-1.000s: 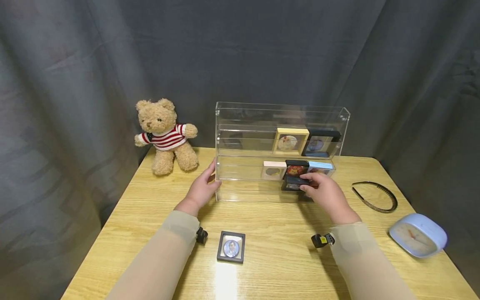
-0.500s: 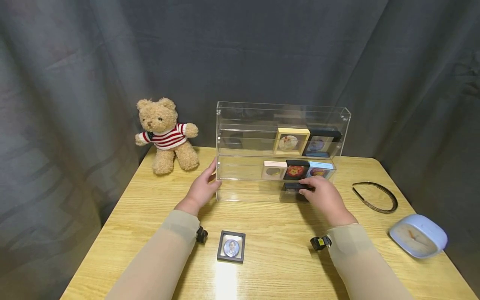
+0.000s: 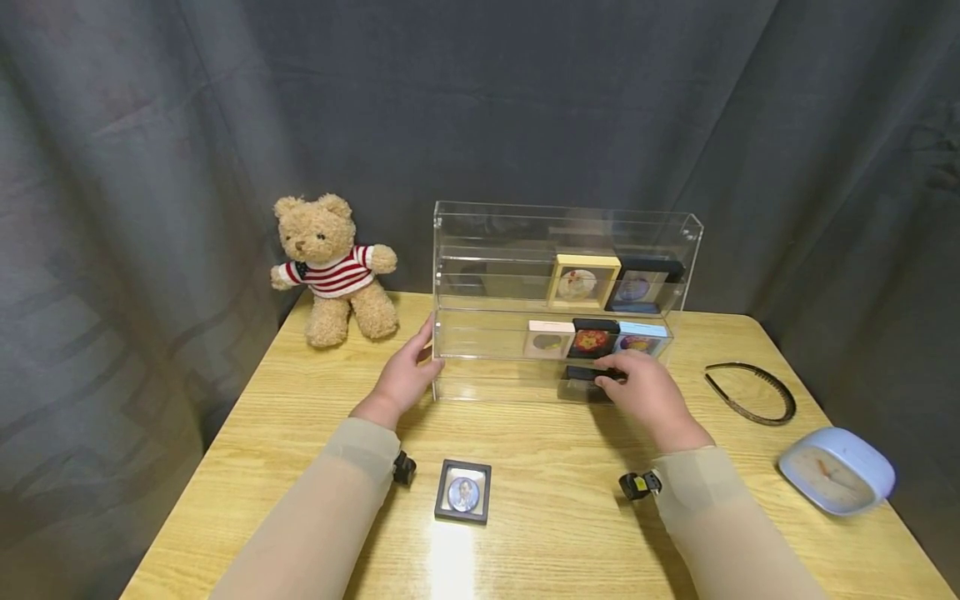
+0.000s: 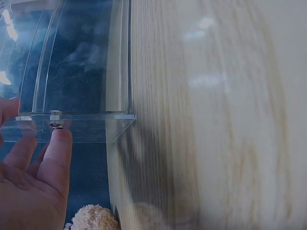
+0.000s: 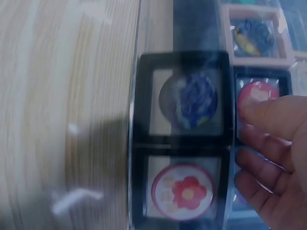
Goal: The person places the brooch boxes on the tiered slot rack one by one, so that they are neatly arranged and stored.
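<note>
A clear acrylic tiered display rack [image 3: 566,210] stands on the table with small square badge frames in its right half. My left hand [image 3: 401,379] rests against its left side panel, fingertips at a metal fastener [image 4: 56,125] in the left wrist view. My right hand [image 3: 647,396] is at the bottom tier, thumb and fingers beside the top edge of a black frame [image 3: 581,373]. In the right wrist view this frame holds a blue swirl badge [image 5: 195,100]. Next to it sits a black frame with a red flower badge [image 5: 183,191], hidden behind my hand in the head view.
A black frame with a blue badge [image 3: 462,493] lies on the table in front. A teddy bear [image 3: 330,271] sits at back left. To the right are a dark headband [image 3: 765,412] and a light blue clock [image 3: 840,471]. Grey curtains hang behind.
My right hand has lowered the black frame into the bottom tier, left of the other one there, and its fingers have let go. The left hand stays at the side panel.
</note>
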A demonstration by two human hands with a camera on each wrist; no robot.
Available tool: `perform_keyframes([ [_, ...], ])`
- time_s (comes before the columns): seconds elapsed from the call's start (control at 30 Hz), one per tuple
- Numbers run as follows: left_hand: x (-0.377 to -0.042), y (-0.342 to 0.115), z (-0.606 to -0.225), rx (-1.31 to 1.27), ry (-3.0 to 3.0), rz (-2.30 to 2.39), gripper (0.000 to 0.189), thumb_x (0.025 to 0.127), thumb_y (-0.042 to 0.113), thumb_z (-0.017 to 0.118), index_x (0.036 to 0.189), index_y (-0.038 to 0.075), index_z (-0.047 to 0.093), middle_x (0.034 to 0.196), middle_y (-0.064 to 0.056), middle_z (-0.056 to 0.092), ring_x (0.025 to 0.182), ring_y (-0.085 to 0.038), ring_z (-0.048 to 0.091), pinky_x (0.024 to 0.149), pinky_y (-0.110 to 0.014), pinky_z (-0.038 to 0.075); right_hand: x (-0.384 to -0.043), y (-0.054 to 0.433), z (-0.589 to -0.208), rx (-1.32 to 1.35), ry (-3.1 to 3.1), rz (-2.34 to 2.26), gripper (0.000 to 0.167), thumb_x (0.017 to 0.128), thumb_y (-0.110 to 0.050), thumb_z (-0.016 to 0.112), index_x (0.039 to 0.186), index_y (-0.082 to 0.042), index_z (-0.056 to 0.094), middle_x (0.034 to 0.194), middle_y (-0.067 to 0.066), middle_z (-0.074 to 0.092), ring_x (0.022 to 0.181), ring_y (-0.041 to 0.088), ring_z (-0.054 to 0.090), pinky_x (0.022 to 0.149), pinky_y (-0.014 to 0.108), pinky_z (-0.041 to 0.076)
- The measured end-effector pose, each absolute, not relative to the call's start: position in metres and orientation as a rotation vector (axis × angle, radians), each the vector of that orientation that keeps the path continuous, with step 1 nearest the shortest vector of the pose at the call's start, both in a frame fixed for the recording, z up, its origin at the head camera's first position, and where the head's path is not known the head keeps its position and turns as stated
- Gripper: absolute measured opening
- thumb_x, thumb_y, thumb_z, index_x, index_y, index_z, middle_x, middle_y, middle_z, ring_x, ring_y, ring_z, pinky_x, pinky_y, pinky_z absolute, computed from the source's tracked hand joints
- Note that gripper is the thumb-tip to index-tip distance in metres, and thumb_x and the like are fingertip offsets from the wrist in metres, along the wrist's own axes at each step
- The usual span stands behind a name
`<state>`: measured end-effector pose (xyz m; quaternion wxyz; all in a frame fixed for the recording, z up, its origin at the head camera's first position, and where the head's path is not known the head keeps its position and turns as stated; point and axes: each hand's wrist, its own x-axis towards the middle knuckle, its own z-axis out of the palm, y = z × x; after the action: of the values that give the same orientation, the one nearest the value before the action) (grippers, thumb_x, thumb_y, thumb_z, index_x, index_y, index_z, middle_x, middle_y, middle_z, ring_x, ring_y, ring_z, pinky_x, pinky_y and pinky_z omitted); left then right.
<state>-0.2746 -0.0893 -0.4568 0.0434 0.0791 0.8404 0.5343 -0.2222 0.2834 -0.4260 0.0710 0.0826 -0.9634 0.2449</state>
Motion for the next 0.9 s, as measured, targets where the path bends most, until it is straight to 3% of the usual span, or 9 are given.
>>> perform_keyframes([
  [0.1,-0.274,-0.089,-0.457,0.234,2.565,1.630,0.076,0.099,0.021,0.060,0.154,0.052,0.018,0.160,0.001,0.029,0.137,-0.031,0.041,0.107,-0.049,0.039,-0.220,0.276,-0.424,0.273,-2.857,0.757,0.031,0.094,-0.024,0.070,0.124,-0.014,0.069,0.126,0.010,0.061,0.111,0.033,0.058,0.085,0.053,0.052],
  [0.3,-0.275,-0.089,-0.458,0.220,2.560,1.621,0.075,0.099,0.023,0.060,0.153,0.053,0.018,0.160,0.000,0.029,0.137,-0.029,0.040,0.107,-0.048,0.040,-0.213,0.253,-0.421,0.362,-2.816,0.779,0.042,0.091,-0.031,0.074,0.129,-0.016,0.066,0.132,0.005,0.057,0.122,0.033,0.052,0.098,0.056,0.044],
  [0.4,-0.276,-0.089,-0.458,0.214,2.553,1.630,0.075,0.099,0.022,0.060,0.153,0.053,0.018,0.159,-0.001,0.030,0.138,-0.029,0.040,0.106,-0.049,0.040,-0.210,0.241,-0.425,0.412,-2.831,0.791,0.046,0.091,-0.034,0.074,0.131,-0.016,0.064,0.134,0.005,0.056,0.123,0.032,0.052,0.099,0.055,0.044],
  [0.7,-0.276,-0.090,-0.458,0.225,2.547,1.653,0.075,0.099,0.020,0.061,0.154,0.051,0.019,0.159,-0.003,0.030,0.137,-0.030,0.041,0.106,-0.048,0.041,-0.202,0.211,-0.442,0.579,-2.804,0.753,0.051,0.086,-0.038,0.077,0.128,-0.011,0.066,0.132,0.007,0.059,0.126,0.032,0.048,0.103,0.054,0.041],
  [0.9,-0.276,-0.090,-0.459,0.233,2.548,1.649,0.076,0.099,0.020,0.061,0.153,0.052,0.019,0.160,-0.002,0.029,0.137,-0.030,0.040,0.107,-0.049,0.039,-0.188,0.188,-0.445,0.648,-2.783,0.741,0.049,0.082,-0.037,0.081,0.125,-0.016,0.068,0.132,0.006,0.059,0.127,0.029,0.048,0.107,0.054,0.037],
])
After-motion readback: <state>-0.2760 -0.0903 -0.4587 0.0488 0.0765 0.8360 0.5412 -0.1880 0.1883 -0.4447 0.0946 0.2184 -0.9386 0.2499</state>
